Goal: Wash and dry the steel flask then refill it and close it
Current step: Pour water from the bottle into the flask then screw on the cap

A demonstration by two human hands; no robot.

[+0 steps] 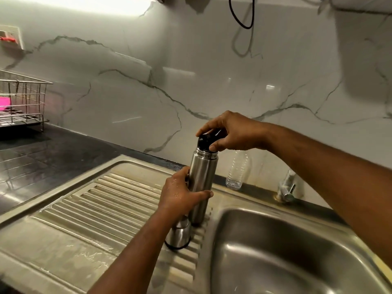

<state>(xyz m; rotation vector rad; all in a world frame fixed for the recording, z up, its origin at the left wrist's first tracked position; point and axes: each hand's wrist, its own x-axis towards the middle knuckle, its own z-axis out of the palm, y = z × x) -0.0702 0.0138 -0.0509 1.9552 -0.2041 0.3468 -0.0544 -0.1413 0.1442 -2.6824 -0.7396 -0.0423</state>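
The steel flask stands upright on the ribbed drainboard, just left of the sink basin. My left hand grips its lower body, wet with drops. My right hand holds the black stopper on the flask's mouth, fingers curled round it. The flask's steel cup lid lies upside down on the drainboard, right beside the flask's base and partly behind my left forearm.
The steel sink basin lies at the right. A clear plastic bottle stands by the marble wall behind it, next to a tap. A wire dish rack sits on the dark counter at far left.
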